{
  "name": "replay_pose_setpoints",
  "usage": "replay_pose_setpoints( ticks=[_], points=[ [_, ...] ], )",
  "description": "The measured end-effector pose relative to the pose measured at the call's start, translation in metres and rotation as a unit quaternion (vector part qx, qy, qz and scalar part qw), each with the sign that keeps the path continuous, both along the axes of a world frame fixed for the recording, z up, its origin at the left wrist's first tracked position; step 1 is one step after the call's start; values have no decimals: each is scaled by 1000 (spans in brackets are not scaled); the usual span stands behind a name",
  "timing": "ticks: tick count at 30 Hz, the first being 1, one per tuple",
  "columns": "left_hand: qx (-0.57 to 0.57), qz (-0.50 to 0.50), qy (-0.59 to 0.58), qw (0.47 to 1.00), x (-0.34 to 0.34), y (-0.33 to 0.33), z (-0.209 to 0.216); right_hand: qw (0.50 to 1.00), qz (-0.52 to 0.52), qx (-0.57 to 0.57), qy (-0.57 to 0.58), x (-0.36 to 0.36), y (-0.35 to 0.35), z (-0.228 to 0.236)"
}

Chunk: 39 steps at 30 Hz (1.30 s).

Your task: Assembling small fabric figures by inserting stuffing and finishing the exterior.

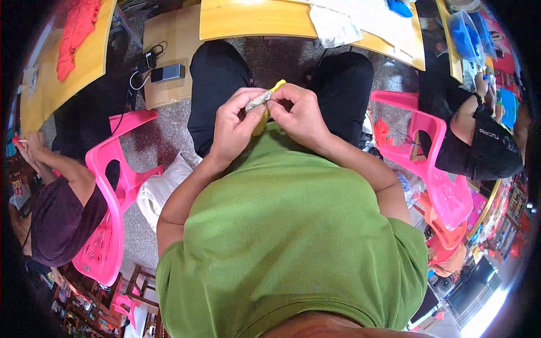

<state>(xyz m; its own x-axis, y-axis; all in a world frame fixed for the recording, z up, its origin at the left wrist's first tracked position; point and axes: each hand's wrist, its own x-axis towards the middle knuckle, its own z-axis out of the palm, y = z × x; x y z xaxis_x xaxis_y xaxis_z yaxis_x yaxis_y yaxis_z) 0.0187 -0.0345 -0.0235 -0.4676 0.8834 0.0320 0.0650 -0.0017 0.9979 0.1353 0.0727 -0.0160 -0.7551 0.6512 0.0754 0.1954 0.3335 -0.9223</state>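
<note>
Both of my hands meet above my lap, just past the hem of my green shirt. My left hand is closed, its thumb and fingers pinching a small piece with a mottled grey-white part. Against it, my right hand pinches the same piece with thumb and forefinger. A bright yellow part sticks out above the fingertips, and more yellow shows below between the hands. The piece looks soft; its exact kind cannot be made out, as fingers cover much of it.
Ahead stands a wooden table with a white cloth over its edge. A power bank with a cable lies on cardboard at the left. Pink chairs flank me, with a person seated on either side. A white bag rests on the floor.
</note>
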Motion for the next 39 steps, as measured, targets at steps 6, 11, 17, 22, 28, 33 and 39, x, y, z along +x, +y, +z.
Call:
replay_pose_setpoints(
  ticks=[6,11,17,22,28,33,39],
  points=[
    [-22,-13,-49,998,3,-7,5,995,4,-79,-56,2,-1,8],
    [-28,1,-75,997,7,-9,1,996,-4,-73,-59,1,-2,0],
    [8,1,-38,999,7,-10,6,992,5,-125,-11,3,-3,0],
    [36,-6,60,998,3,-11,10,978,29,-197,63,7,-1,6],
    [29,-15,155,987,1,-15,15,980,93,-153,85,9,1,5],
    [16,13,215,976,9,-14,22,984,86,-152,48,10,1,14],
    [-16,11,264,964,10,-13,4,989,91,-62,104,5,0,37]
  ],
)
